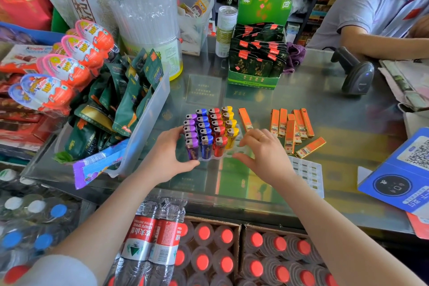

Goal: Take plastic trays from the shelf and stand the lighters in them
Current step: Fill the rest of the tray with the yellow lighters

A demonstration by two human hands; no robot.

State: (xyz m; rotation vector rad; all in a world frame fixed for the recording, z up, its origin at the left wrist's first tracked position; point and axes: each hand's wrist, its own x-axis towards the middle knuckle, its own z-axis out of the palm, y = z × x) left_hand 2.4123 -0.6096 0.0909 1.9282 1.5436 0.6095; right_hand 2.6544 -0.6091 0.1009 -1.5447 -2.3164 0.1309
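Observation:
A clear plastic tray [232, 153] sits on the glass counter with purple, blue, red and yellow lighters [210, 130] standing in rows; its right column of slots holds none. My left hand [168, 155] grips the tray's near left corner, thumb along the front edge. My right hand [262, 153] hovers at the tray's right side with fingers curled and nothing in them. Several flat orange lighters [294, 130] lie loose on the counter to the right, and one orange lighter [245, 119] lies beside the tray.
A clear bin of green snack packs [120, 109] crowds the left. A green display box [255, 60] stands behind, a barcode scanner [357, 74] and another person's arm at the back right. A blue QR sign [404, 176] lies right; water bottles sit below the counter.

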